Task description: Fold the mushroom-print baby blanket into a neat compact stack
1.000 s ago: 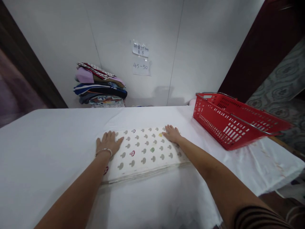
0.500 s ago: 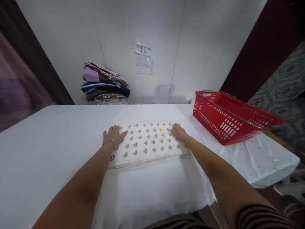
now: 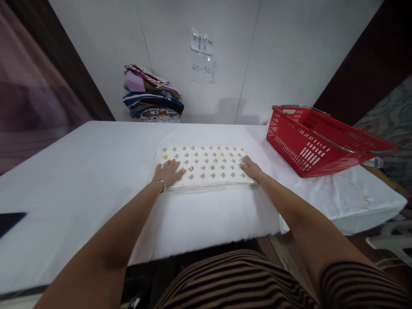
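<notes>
A folded cream cloth [image 3: 207, 165] printed with grey, red, yellow and green mushrooms lies flat on the white-covered table. Several layers show along its near edge. My left hand [image 3: 169, 172], with a bracelet at the wrist, rests on the cloth's left part, fingers spread. At the right end, my right hand [image 3: 251, 167] lies with its fingers stretched onto the cloth's edge. Neither hand grips anything.
A red plastic basket [image 3: 309, 143] with metal handles stands on the table's right side. Behind the table, a pile of folded fabrics [image 3: 154, 96] sits by the wall. Paper signs [image 3: 202, 68] hang on the wall. A dark object [image 3: 11, 221] lies at the left edge.
My left hand has shifted from the cloth's left edge further onto its surface. The right hand stays at the right end. The camera view has tilted down.
</notes>
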`<state>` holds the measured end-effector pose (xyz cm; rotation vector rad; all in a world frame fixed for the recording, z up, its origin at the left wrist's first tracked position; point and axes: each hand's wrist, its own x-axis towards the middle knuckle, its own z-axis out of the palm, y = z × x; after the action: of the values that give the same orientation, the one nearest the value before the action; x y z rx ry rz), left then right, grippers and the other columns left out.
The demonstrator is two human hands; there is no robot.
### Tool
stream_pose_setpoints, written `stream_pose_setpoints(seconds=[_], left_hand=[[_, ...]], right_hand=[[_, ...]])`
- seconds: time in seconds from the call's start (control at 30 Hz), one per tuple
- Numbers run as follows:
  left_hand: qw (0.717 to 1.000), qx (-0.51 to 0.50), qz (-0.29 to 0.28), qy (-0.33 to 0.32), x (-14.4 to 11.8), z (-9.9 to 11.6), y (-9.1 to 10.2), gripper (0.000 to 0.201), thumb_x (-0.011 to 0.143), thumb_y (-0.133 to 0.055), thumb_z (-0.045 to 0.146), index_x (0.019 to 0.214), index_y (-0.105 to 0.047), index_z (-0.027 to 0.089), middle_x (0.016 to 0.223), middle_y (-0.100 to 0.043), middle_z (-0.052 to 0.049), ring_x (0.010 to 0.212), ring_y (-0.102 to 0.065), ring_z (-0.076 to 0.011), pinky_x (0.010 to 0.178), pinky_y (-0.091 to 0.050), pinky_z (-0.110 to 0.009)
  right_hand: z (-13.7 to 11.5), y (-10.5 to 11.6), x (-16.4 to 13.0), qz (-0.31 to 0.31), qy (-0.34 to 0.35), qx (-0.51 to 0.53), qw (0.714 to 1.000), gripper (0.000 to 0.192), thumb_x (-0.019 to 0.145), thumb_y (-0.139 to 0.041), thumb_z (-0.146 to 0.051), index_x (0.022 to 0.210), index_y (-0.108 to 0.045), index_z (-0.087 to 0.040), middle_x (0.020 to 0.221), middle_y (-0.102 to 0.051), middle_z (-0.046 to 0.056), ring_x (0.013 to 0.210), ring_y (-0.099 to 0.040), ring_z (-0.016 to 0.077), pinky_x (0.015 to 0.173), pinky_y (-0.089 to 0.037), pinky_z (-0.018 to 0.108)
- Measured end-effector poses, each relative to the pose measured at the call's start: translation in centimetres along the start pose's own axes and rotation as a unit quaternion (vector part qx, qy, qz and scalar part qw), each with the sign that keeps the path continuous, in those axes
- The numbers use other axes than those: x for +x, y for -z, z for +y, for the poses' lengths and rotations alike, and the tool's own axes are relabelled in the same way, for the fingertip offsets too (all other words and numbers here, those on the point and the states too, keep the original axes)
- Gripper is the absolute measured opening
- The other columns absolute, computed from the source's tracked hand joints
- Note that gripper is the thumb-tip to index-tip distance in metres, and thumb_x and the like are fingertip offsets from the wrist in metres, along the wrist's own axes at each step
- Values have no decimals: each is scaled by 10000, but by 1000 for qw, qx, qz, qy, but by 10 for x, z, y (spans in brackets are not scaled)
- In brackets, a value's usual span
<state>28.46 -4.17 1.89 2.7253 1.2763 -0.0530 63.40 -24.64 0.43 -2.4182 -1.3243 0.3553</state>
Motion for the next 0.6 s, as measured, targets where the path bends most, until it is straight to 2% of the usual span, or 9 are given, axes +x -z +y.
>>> stream_pose_setpoints(seconds=[0.1,0.17,0.23,0.3,0.4,0.6], left_hand=[[1000,-11,20,-12,-11,8,3,668,892,-202,582,1426,-325,202,1535,-177,-62,1411,-131,-256,1117,-130,-500],[997,1,41,-61,-24,17,-1,647,896,-220,578,1418,-339,217,1531,-198,-51,1411,-134,-248,1123,-122,-487],[991,17,56,-119,-38,25,-8,627,896,-239,579,1403,-363,231,1521,-234,-47,1408,-151,-239,1128,-109,-477],[986,29,66,-153,-47,30,-15,620,893,-245,589,1388,-386,242,1510,-265,-47,1402,-173,-235,1130,-102,-476],[986,40,68,-150,-49,34,-21,628,889,-234,601,1381,-396,246,1506,-274,-44,1399,-184,-238,1131,-94,-481],[988,36,71,-134,-44,34,-24,627,888,-243,589,1392,-382,241,1500,-287,-42,1397,-191,-247,1124,-125,-487]], right_hand=[[6,7,-16,45,-28,116,992,599,904,-422,-471,1420,-348,-176,1477,-341,90,1323,-360,219,1060,-325,324],[12,12,-30,68,-71,194,976,558,891,-471,-450,1364,-424,-159,1317,-534,105,1122,-554,204,903,-459,298],[18,19,-45,59,-124,254,957,439,889,-496,-407,1227,-543,-132,1098,-656,101,861,-638,155,702,-505,240],[22,25,-59,33,-157,284,945,312,881,-523,-379,1002,-630,-112,907,-691,91,661,-617,113,545,-473,194],[23,31,-71,-6,-170,286,943,270,848,-583,-374,743,-606,-126,690,-665,53,484,-541,77,423,-405,174],[9,35,-77,-51,-183,253,949,328,813,-627,-393,602,-528,-162,494,-567,-14,395,-486,73,378,-342,187]])
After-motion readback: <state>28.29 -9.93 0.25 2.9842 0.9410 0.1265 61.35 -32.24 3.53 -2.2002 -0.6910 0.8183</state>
